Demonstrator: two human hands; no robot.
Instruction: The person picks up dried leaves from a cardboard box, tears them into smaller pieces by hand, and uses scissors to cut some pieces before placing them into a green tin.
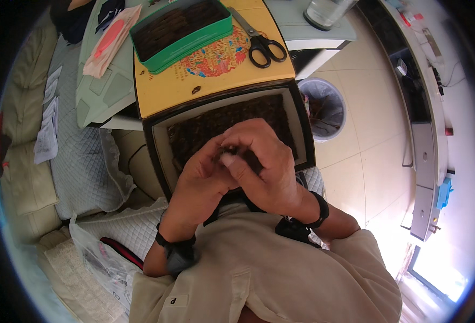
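My left hand (201, 177) and my right hand (267, 171) meet in front of my chest. A small dark brown piece (230, 149) is pinched between their fingertips, mostly hidden by the fingers and slightly blurred. Just under the hands lies an open box (157, 153) with a pale lining and black rim. Dark brown, crumbly-looking material (229, 113) covers its bottom; I cannot tell exactly what it is. Beyond is the box's yellow printed lid (161, 95), with a green tin (189, 54) of dark brown slabs (181, 24) on it.
Black-handled scissors (261, 44) and a small dark scrap (196, 89) lie on the lid. A pink packet (112, 40) rests on the pale green table (116, 95). At right are a glass jar (327, 14) and a lined waste bin (324, 109). A quilted sofa cover (88, 169) is at left.
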